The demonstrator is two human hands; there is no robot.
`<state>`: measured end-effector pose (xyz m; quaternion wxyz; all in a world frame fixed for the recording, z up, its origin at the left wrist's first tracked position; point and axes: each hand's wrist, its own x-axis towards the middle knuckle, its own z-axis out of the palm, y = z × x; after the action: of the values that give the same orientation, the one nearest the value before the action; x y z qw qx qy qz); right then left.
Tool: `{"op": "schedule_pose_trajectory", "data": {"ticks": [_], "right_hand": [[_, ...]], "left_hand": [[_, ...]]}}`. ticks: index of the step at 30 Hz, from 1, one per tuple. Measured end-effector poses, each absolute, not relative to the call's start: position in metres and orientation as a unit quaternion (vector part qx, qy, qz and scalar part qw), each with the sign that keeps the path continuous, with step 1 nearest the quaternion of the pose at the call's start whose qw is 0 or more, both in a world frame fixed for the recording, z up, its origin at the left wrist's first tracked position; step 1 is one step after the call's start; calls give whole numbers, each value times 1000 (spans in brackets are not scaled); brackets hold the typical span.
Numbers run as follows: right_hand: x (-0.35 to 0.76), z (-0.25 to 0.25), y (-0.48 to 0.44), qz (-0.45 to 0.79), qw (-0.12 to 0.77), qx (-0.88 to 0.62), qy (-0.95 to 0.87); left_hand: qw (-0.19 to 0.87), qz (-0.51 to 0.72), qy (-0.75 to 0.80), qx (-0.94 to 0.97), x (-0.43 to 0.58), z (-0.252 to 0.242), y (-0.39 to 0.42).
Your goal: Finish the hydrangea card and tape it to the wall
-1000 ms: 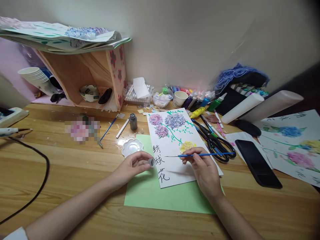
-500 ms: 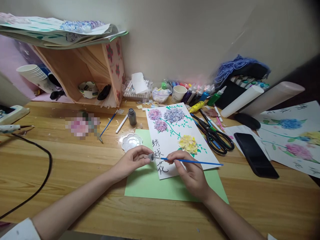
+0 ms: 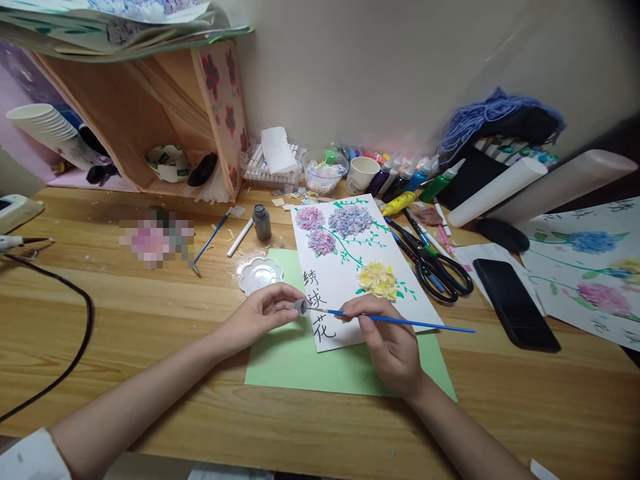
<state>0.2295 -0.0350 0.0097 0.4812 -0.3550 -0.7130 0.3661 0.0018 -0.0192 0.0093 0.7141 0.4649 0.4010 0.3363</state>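
My left hand pinches a small grey cap just above the green paper sheet. My right hand grips a thin blue paintbrush, its tip pointing left and touching the cap. Under both hands lies a white card with pink, purple and yellow paper flowers, green stems and black characters. A grey paint bottle without its cap and a white flower-shaped palette stand just beyond my left hand.
Scissors and pens lie right of the card, then a black phone and another flower picture. Paint bottles, a paper cup and a marker box line the wall. A wooden crate and a black cable are on the left.
My right hand swung the brush from over the card leftward until its tip met the cap in my left hand. The view tilted down slightly.
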Motion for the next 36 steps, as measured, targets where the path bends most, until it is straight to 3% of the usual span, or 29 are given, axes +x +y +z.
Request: {"op": "schedule_pose_trajectory", "data": {"ticks": [17, 25, 27, 32, 36], "right_hand": [[232, 7, -35, 359, 489, -340, -719], [280, 44, 9, 233, 697, -390, -555], [298, 53, 31, 262, 660, -414, -570], [301, 48, 76, 319, 467, -447, -693], [283, 36, 87, 323, 395, -445, -736]], "left_hand": [[711, 334, 413, 462, 2, 8, -18], [707, 312, 425, 472, 0, 10, -18], [711, 305, 418, 475, 0, 9, -17], [715, 288, 420, 479, 1, 6, -16], [729, 270, 415, 473, 2, 4, -18]]}}
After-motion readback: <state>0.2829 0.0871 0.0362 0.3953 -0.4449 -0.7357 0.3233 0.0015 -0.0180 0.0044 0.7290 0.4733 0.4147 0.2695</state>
